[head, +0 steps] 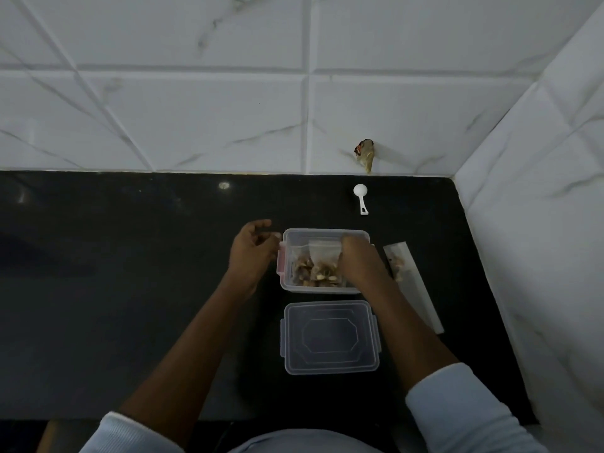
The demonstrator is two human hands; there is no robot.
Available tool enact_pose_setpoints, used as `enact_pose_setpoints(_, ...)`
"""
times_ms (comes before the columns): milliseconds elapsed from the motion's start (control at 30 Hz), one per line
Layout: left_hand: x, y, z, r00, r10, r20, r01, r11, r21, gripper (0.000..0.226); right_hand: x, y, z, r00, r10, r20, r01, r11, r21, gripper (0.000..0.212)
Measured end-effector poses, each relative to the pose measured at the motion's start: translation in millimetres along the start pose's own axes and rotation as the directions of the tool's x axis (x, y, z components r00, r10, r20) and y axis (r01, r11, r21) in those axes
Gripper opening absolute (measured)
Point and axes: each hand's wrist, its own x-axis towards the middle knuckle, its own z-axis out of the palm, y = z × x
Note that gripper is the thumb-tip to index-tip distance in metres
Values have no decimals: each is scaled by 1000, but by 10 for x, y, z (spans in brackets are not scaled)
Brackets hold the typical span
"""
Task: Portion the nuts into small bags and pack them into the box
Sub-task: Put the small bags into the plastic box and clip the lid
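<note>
Right hand point(356, 256) is down inside the box point(327, 233), fingers point(347, 240) bent over the right edge of a small bag point(322, 253) of nuts point(318, 273). It looks like a grip, though the fingertips are hidden behind the hand, so take that with some caution. The bag stands against the hand, its clear top edge up, with the nuts heaped in the lower half of the box. Left hand point(251, 250) hangs just outside the box's left wall, fingers loosely curled and holding nothing, close to the pink latch point(280, 261). Just in front of the box, nearer the person, the clear lid point(330, 336) lies flat. To the right of the box, a second bag point(397, 263) with nuts rests on a long white strip point(423, 299) that runs at a slant. Further back, a white scoop point(361, 197) lies alone, bowl toward the wall. All of it sits on a black counter point(130, 289), dim and glossy, closed in behind and on the right by a white marble-look tiled wall point(196, 109). Pale blue sleeves point(457, 410) show at the bottom.
</note>
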Motion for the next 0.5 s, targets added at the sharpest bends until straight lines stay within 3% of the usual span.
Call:
enact_pose_setpoints(67, -15, -62, -52, 998, -3, -62, 3, 1000, -2, 32, -12, -14, 9, 993, -117, 31, 116, 993, 21, 25)
enact_pose_setpoints(133, -46, -161, -91, 990, -42, -138, 42, 999, -5, 29, -68, -39, 31, 957, -240, 163, 240, 971, 20, 23)
enact_pose_setpoints(233, -130, -314, -116, 958, -188, -218, 186, 982, -29, 33, -147, -31, 41, 927, -285, 244, 276, 958, 73, 24)
enact_pose_setpoints(367, -261, -542, -121, 901, -416, -125, 430, 894, 129, 30, -458, 164, -236, 983, -181, -29, 180, 924, 336, 22)
enact_pose_setpoints(500, -464, -644, -71, 888, -460, 21, 422, 831, 363, 11, -834, 650, -217, 962, -30, -273, 109, 953, 281, 10)
